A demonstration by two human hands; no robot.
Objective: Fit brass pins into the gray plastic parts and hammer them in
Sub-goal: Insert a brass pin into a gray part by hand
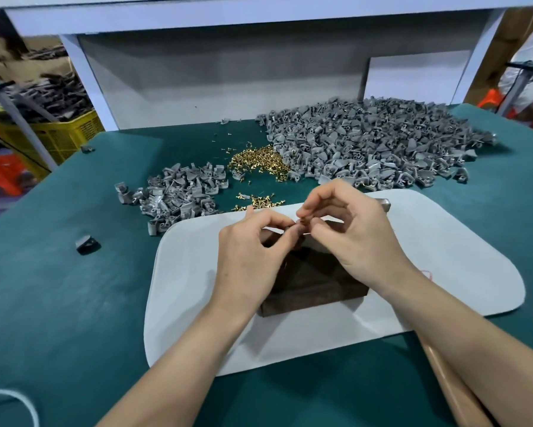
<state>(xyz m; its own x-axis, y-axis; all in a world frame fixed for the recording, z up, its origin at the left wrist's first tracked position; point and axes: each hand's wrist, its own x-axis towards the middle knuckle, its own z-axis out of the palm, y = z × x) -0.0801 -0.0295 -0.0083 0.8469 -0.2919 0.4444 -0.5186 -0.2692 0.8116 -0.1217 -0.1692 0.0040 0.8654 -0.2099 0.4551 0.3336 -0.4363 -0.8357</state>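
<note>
My left hand (pixel 252 251) and my right hand (pixel 348 232) meet above a dark block (pixel 311 285) on a white mat (pixel 443 257). My right thumb and forefinger pinch a brass pin (pixel 303 222). My left fingers pinch a small part right against that pin, mostly hidden by the fingertips. A large heap of gray plastic parts (pixel 376 140) lies at the back right, a smaller heap (pixel 176 192) at the left. Brass pins lie in a pile (pixel 259 161) between them, with a smaller scatter (pixel 256 201) near the mat.
The table is covered in green cloth (pixel 59 288). A wooden handle (pixel 453 383) lies under my right forearm, its metal head (pixel 383 204) showing behind my right hand. Single gray parts (pixel 87 243) lie loose at the left. A yellow crate (pixel 65 131) stands beyond the table's left edge.
</note>
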